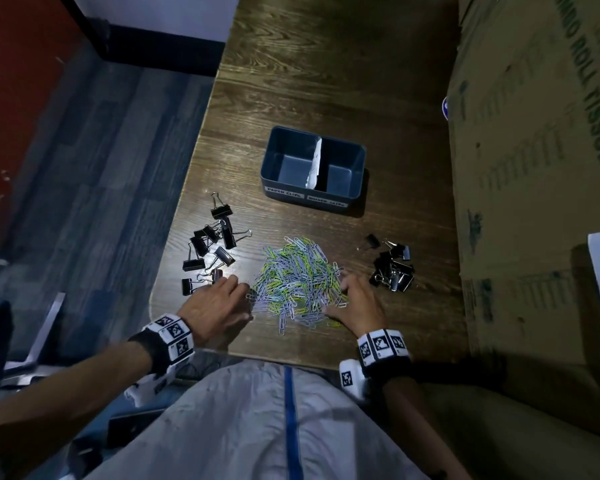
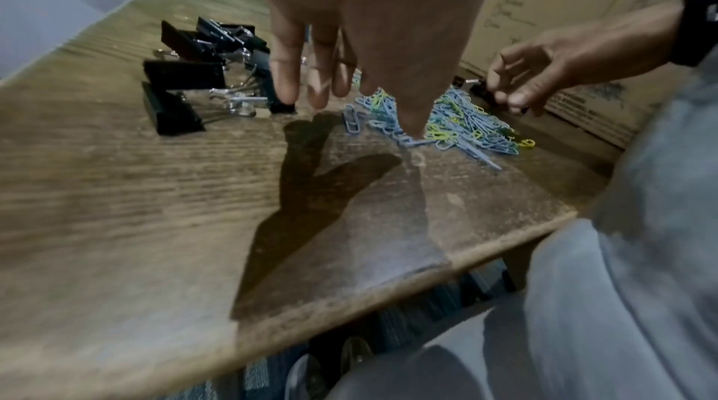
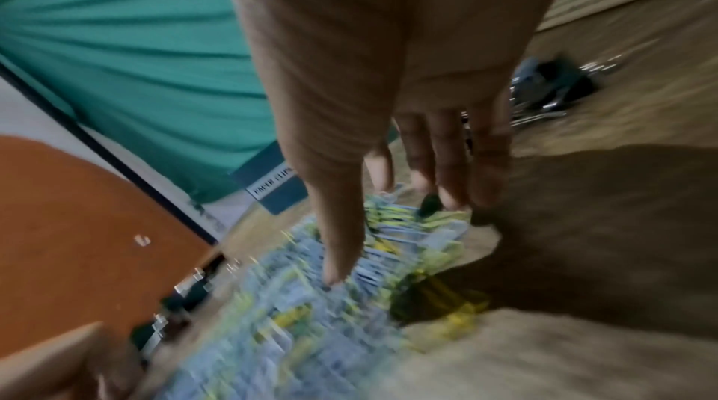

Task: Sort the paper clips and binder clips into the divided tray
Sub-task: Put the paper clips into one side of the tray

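Observation:
A dark blue-grey divided tray point(image 1: 302, 199) stands mid-table with a white divider; its front labels read paper clips on the left and binder clips on the right, and both compartments look bare. A pile of blue, grey and yellow-green paper clips point(image 1: 297, 282) lies in front of it. Black binder clips lie in a left group point(image 1: 212, 249) and a right group point(image 1: 394, 270). My left hand point(image 1: 245, 296) hovers at the pile's left edge, fingers straight and holding nothing point(image 2: 365, 118). My right hand point(image 1: 335, 296) touches the pile's right side with spread fingers point(image 3: 392, 241); that view is blurred.
A large cardboard box point(image 1: 534, 168) walls off the table's right side, close to the right binder clips. The wooden table's left edge point(image 1: 184, 202) runs just beside the left binder clips, with floor below. The front edge point(image 2: 388, 281) meets my lap.

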`<move>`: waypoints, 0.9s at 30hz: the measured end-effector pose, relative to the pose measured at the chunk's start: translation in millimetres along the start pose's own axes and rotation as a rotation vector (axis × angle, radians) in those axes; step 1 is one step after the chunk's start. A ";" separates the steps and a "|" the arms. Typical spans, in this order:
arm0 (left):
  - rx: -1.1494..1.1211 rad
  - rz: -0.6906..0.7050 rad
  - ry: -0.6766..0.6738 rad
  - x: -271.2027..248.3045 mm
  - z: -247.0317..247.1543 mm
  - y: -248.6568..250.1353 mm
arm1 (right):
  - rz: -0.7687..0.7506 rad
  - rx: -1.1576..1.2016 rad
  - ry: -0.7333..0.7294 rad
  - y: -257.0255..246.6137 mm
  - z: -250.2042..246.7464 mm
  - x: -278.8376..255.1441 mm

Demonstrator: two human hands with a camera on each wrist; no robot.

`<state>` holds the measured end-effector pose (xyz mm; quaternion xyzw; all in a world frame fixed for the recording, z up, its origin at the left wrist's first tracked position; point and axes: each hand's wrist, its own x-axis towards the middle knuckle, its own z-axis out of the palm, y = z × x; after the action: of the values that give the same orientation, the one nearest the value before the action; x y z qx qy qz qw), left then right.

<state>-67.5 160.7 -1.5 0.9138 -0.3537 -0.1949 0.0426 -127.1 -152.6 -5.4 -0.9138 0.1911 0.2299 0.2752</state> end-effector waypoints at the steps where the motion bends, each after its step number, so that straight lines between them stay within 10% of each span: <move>1: -0.016 -0.041 -0.060 -0.6 1.2 -0.6 | 0.034 -0.023 -0.064 6.1 0.6 -3.7; 6: -0.173 -0.094 -0.210 25.7 3.4 13.8 | 0.059 -0.125 -0.189 13.3 9.7 -7.1; 14: -0.320 -0.076 -0.042 61.0 -2.3 57.3 | -0.022 -0.010 -0.027 -12.8 27.4 2.2; 22: -0.003 0.144 0.055 50.6 13.8 52.6 | -0.071 0.100 0.125 -4.6 9.2 -0.8; 27: 0.071 -0.089 -0.022 65.5 10.0 48.9 | -0.057 -0.268 -0.174 -15.3 -5.8 8.0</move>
<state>-58.0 81.4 -21.5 0.9274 -0.3198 -0.1938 -0.0023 -111.4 -145.9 1.1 -0.9239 0.1082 0.3239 0.1727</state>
